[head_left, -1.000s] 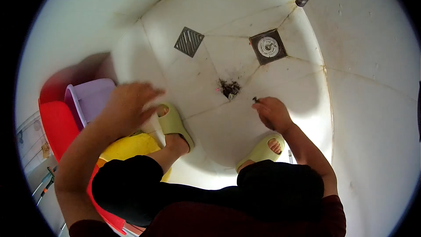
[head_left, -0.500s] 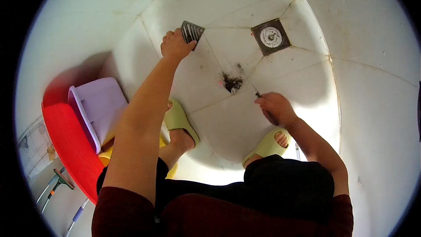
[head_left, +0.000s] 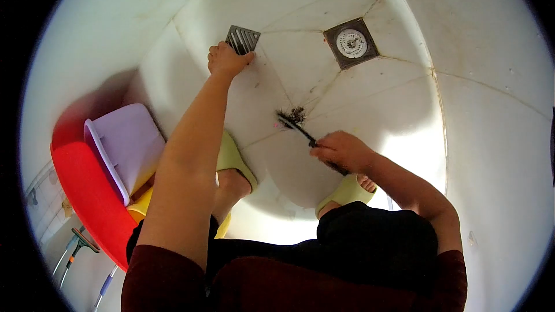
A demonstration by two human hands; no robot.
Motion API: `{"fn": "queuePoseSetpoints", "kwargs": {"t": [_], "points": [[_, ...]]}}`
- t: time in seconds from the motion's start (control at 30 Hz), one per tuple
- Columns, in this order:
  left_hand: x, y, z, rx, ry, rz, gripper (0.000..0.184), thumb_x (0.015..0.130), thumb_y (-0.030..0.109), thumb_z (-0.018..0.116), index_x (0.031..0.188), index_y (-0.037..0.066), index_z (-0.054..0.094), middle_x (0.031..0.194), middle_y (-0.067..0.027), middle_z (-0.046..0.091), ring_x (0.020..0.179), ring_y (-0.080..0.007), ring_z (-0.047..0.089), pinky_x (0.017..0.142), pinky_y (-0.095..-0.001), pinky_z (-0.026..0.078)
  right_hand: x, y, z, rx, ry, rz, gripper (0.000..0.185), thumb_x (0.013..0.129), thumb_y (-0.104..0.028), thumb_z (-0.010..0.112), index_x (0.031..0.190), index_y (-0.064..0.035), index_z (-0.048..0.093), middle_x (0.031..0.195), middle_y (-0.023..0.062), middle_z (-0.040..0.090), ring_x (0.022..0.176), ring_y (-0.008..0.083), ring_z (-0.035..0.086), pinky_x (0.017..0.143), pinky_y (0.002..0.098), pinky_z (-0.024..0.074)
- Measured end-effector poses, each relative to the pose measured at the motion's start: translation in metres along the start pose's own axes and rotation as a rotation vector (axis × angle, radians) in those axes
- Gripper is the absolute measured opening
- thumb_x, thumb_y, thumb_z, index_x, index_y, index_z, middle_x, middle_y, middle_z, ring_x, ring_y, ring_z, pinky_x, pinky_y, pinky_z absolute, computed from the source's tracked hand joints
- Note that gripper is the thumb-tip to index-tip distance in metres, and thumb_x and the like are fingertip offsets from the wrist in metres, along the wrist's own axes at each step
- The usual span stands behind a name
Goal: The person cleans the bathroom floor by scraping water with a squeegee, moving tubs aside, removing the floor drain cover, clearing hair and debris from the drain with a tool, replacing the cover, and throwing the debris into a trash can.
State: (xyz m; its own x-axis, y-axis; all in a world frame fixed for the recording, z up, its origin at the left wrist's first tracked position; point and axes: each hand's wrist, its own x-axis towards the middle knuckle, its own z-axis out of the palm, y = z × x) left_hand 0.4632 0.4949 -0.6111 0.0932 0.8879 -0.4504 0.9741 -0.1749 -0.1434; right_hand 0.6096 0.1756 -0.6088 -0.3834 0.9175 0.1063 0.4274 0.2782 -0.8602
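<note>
My left hand (head_left: 229,59) grips the near corner of a square slotted metal drain cover (head_left: 243,39), which is at the floor. In my right hand (head_left: 343,151) is a slim tool with a dark handle (head_left: 305,136); its exact kind is unclear. The tool's far end touches a dark, hair-like clump of dirt (head_left: 296,115) on the white tiles. Beyond the clump, up and to the right, lies the uncovered floor drain (head_left: 351,43), a white perforated disc inside a grimy square frame.
A red basin (head_left: 87,196) and a lilac plastic bin (head_left: 130,144) stand at the left, with something yellow below. Farther down left is a squeegee (head_left: 84,239). My feet wear green slippers (head_left: 234,159). A white wall curves along the right.
My right hand has moved left, bringing the tool's end onto the dirt clump, which now looks spread differently. My left hand keeps hold of the drain cover. The view has shifted slightly.
</note>
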Motion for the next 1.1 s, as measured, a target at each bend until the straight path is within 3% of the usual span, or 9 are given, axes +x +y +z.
{"fn": "queuePoseSetpoints", "kwargs": {"t": [0.1,0.3,0.53,0.6,0.83,1.1], "points": [[0.032,-0.013,0.019,0.043,-0.034,0.079,0.086,0.059,0.052,0.070,0.116,-0.006,0.039,0.115,-0.0201,0.044,0.111,-0.0321,0.042,0.093,-0.0377,0.037,-0.014,-0.009,-0.003,0.031,0.047,0.067,0.034,0.075,-0.008,0.058,0.108,-0.0113,0.051,0.095,0.0110,0.058,0.087,0.0289,0.056,0.073,0.0377,0.0451],[-0.013,0.013,0.003,0.087,0.028,0.200,0.088,0.057,0.050,0.070,0.116,-0.006,0.037,0.110,-0.0190,0.044,0.105,-0.0324,0.043,0.089,-0.0397,0.038,-0.030,-0.008,-0.025,0.004,0.341,0.199,0.030,0.073,-0.004,0.060,0.102,-0.0100,0.054,0.090,0.0109,0.059,0.080,0.0287,0.058,0.070,0.0369,0.0460],[-0.085,0.061,0.044,-0.031,0.272,0.667,0.081,0.055,0.039,0.073,0.117,0.001,0.037,0.104,-0.0173,0.043,0.100,-0.0335,0.043,0.086,-0.0441,0.038,-0.053,-0.007,-0.043,-0.041,0.527,0.315,0.027,0.073,0.001,0.056,0.099,-0.0084,0.056,0.090,0.0126,0.060,0.079,0.0296,0.058,0.070,0.0371,0.0465],[-0.098,0.089,0.045,-0.096,0.210,0.694,0.082,0.055,0.038,0.073,0.118,0.001,0.036,0.104,-0.0167,0.043,0.101,-0.0332,0.042,0.087,-0.0440,0.037,-0.063,-0.012,-0.046,-0.042,0.551,0.359,0.029,0.072,0.002,0.055,0.100,-0.0068,0.056,0.089,0.0141,0.059,0.079,0.0300,0.058,0.070,0.0368,0.0465],[-0.090,0.175,0.041,-0.126,0.296,0.689,0.087,0.057,0.041,0.072,0.123,0.001,0.032,0.109,-0.0161,0.042,0.103,-0.0313,0.041,0.089,-0.0428,0.035,-0.080,-0.020,-0.044,-0.047,0.612,0.394,0.027,0.073,0.002,0.055,0.099,-0.0044,0.057,0.088,0.0146,0.059,0.078,0.0288,0.058,0.069,0.0364,0.0462],[-0.089,0.148,0.050,-0.182,0.349,0.752,0.081,0.059,0.040,0.075,0.119,0.000,0.040,0.113,-0.0146,0.042,0.108,-0.0316,0.041,0.087,-0.0415,0.037,-0.081,-0.013,-0.041,-0.040,0.644,0.353,0.025,0.073,0.001,0.055,0.098,-0.0037,0.057,0.087,0.0142,0.059,0.076,0.0282,0.058,0.067,0.0357,0.0463]]}}
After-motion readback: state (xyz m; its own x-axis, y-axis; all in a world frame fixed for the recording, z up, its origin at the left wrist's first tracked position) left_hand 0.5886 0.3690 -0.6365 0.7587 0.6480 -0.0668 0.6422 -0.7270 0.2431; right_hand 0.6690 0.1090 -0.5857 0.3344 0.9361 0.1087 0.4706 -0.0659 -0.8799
